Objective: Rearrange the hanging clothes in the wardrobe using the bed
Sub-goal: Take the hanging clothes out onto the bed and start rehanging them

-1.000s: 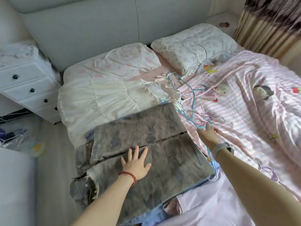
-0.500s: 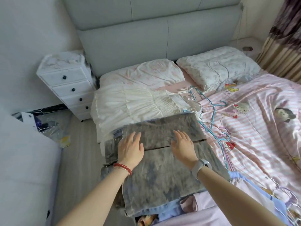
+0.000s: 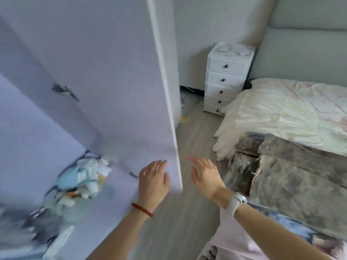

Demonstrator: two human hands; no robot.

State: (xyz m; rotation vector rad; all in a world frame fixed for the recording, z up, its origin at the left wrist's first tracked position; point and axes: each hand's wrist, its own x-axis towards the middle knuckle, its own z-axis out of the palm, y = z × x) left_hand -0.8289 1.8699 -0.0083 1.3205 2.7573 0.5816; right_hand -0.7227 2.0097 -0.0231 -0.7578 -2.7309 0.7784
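Both hands were raised over the wood-look floor (image 3: 180, 218), empty. Left hand (image 3: 153, 182), red bead bracelet (image 3: 142, 210) at the wrist, had its fingers straight and together, palm down, fingertips in front of the lower part of the wardrobe door (image 3: 112, 72); contact could not be told. Right hand (image 3: 205, 176), with a white watch (image 3: 235, 203) on the wrist, was open and relaxed, fingers spread slightly, just right of the door's white edge.

The door stood open. Behind it, at the lower left, a blurred heap of light blue and white clothes (image 3: 84, 177) showed against the lilac panels.

The bed (image 3: 293, 102) was at the right. A grey mottled garment (image 3: 293, 177) lay flat at the bed's near edge, its frayed hem hanging over the side. Above it, towards the headboard (image 3: 304, 49), lay a cream ruffled dress (image 3: 266, 119), also spilling over the bed's edge. Pale pink fabric (image 3: 236, 241) lay at the bed's near corner under the right forearm.

A white drawer unit (image 3: 227, 79) with dark knobs stood against the wall beside the head of the bed.
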